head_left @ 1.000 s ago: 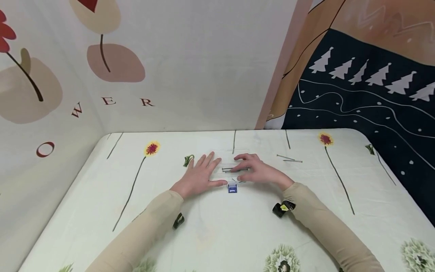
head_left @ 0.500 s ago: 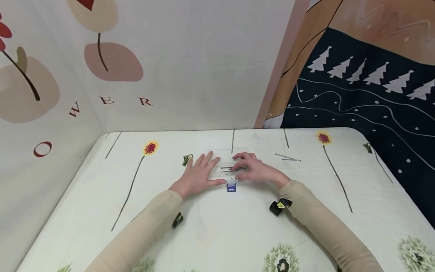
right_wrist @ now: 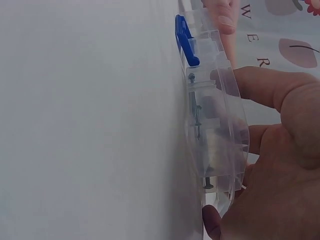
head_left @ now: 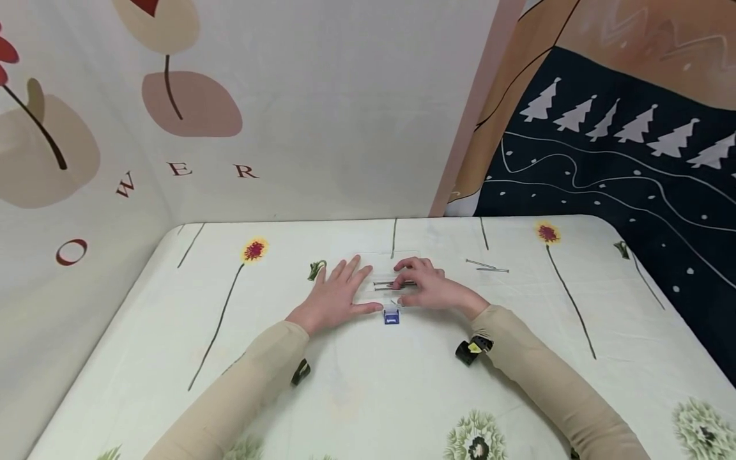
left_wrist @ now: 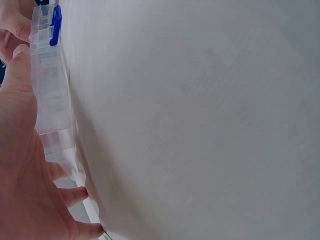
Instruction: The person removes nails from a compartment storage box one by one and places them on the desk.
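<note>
A clear plastic box (right_wrist: pixel 227 150) with a blue latch (head_left: pixel 391 317) lies on the cloth between the two hands. Long nails (head_left: pixel 385 287) lie in its middle, and a few smaller nails (right_wrist: pixel 196 112) show through its front wall. The left hand (head_left: pixel 336 300) rests flat at the box's left end, fingers spread, thumb near the latch. From the right, the right hand (head_left: pixel 428 287) reaches down into the box with bent fingers, thumb and index finger apart near the nails. Its fingertips show only blurred through the clear plastic in the right wrist view.
Two loose nails (head_left: pixel 489 266) lie on the flowered tablecloth (head_left: pixel 356 402) to the right of the box. Behind the table hangs a printed white curtain (head_left: pixel 345 128), with a dark tree-patterned cloth (head_left: pixel 604 166) at the right.
The right index finger has bent in more, drawing slightly back over the nails; the thumb has shifted slightly left. The left hand stays in place. The head view has shifted slightly.
</note>
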`<state>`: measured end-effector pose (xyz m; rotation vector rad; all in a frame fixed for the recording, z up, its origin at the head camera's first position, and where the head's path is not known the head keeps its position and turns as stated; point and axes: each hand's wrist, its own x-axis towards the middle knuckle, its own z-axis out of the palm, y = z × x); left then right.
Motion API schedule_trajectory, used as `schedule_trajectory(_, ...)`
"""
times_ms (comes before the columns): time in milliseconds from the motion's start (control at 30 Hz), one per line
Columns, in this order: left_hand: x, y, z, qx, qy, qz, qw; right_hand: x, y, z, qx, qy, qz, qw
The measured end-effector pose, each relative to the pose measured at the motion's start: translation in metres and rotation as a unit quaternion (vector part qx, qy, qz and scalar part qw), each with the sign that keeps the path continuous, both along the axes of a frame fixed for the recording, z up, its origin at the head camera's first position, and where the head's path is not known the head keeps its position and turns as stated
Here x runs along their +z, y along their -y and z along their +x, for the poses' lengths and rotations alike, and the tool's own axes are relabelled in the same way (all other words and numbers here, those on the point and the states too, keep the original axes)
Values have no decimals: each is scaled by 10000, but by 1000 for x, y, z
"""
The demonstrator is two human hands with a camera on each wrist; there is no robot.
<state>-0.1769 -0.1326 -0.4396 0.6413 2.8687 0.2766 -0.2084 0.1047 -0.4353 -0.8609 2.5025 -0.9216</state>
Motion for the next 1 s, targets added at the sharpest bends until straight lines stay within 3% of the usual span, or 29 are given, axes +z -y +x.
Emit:
schedule_trajectory(567, 0, 0, 1, -11, 30, 46, 10000, 2, -3, -1, 31, 140, -49, 9999)
schedule_trajectory(1000, 3, -1, 2, 19, 113, -2, 9999, 5, -2, 1, 420, -129, 178, 9989)
